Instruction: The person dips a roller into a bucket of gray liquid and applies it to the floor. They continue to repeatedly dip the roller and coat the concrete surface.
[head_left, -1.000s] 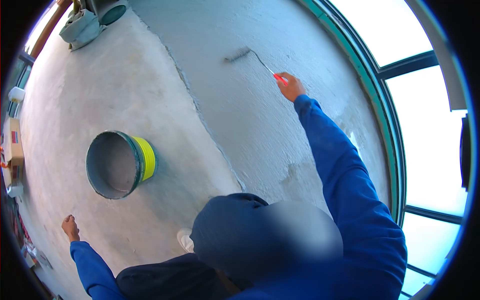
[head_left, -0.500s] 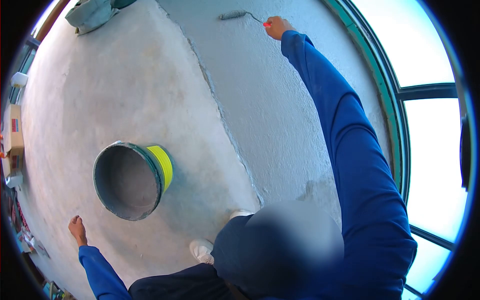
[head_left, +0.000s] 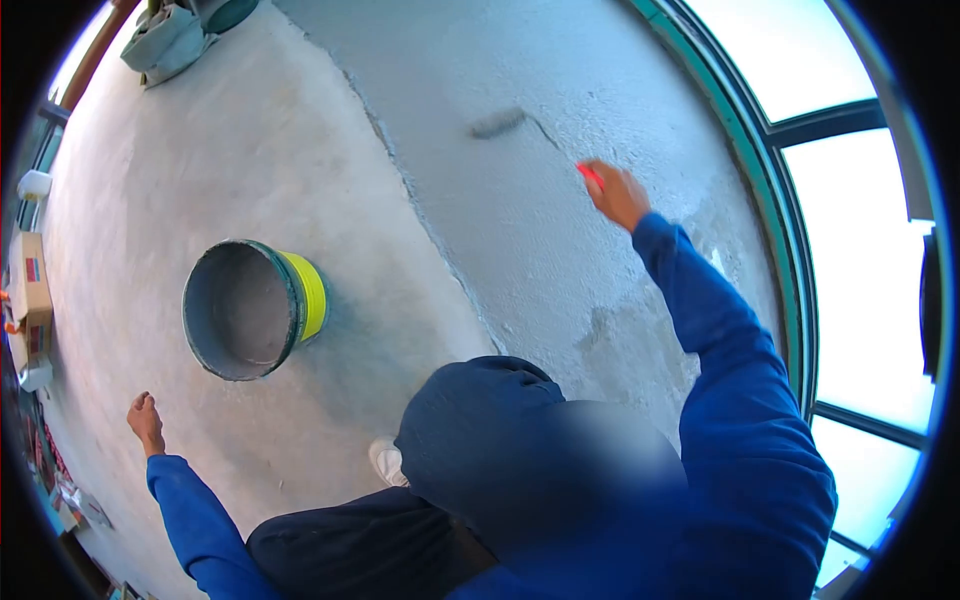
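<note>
My right hand [head_left: 619, 195] grips the red handle of a paint roller [head_left: 498, 123], whose grey sleeve lies on the darker, wet grey strip of floor [head_left: 540, 230] beside the windows. My left hand [head_left: 146, 421] hangs out to the left with its fingers curled and holds nothing. A yellow bucket [head_left: 250, 309], grey inside, stands on the paler dry floor [head_left: 200, 170] between my hands. Both arms are in blue sleeves, and my white shoe [head_left: 387, 462] shows below my hood.
A green window frame [head_left: 775, 200] with bright panes curves along the right. A grey-green sack [head_left: 165, 45] lies at the far top left. Boxes and small items [head_left: 28, 300] line the left edge.
My right arm has drawn the roller back toward me from its far reach. The view has tilted, and the bucket now sits higher in frame. My left hand stays empty.
</note>
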